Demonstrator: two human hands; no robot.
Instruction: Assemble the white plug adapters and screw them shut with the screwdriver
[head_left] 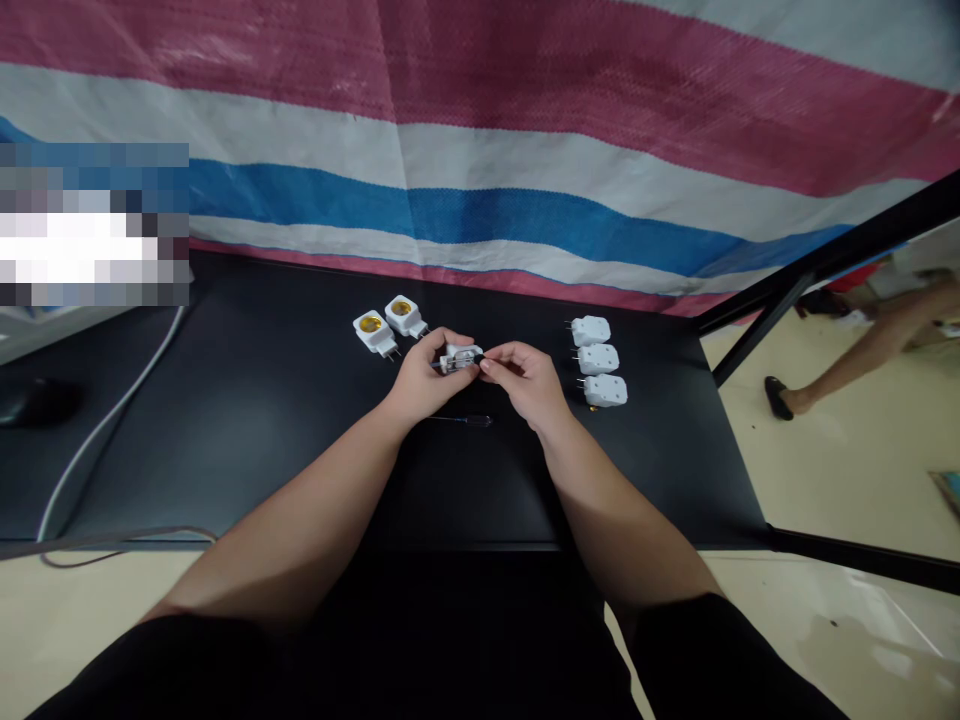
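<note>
We observed a white plastic plug adapter [459, 358] held near the middle of the matte black worktop [247, 470], toward its far edge. The housing appeared open, with a glinting interior and a thin dark shaft showing at either end, although these details were too small for us to resolve. The left hand [429, 376] grasped the adapter with curled fingers, while the right hand [526, 382] pinched its other end between the fingertips [486, 366].

A slim screwdriver [461, 421] with a dark handle lay on the worktop just below the hands. Further left, two white adapters [375, 333] with round gold-coloured centres lay at an angle, their metal pins directed toward us. To the right, three closed white adapters [598, 358] formed a neat column, with pins facing left.

A white cable [112, 420] curved along the left side of the worktop. A woven tarpaulin [480, 130] with pink, white and blue stripes hung behind the far edge. Beyond the right edge, a bystander's bare leg [862, 350] and black sandal [777, 397] appeared above the pale floor [847, 480].
</note>
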